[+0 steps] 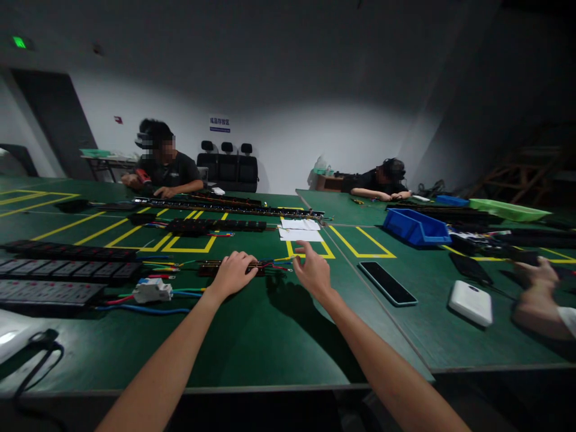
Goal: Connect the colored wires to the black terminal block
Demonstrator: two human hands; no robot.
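Nearest the camera, two bare forearms reach forward over the green table (252, 342). The left hand (234, 273) lies knuckles up on the wiring strip (263, 267), its fingers curled down over the strip's left half; whether they clasp it or only press on it cannot be told. The right hand (312, 271) is open, fingers loosely spread and the forefinger lifted, just beside the strip's right end. The strip is narrow and dark with copper-coloured rails along it, and red, blue and yellow wires trail from both ends; it lies flat at mid-table, crosswise to the person. To its left sits a white breaker (153, 290) with coloured leads, beside black socket strips (49, 292). To the right lie a dark phone (387, 282) and a white power bank (471, 303), near a co-worker's hand (537, 276). Farther off are white papers (299, 231) and a blue bin (414, 227).
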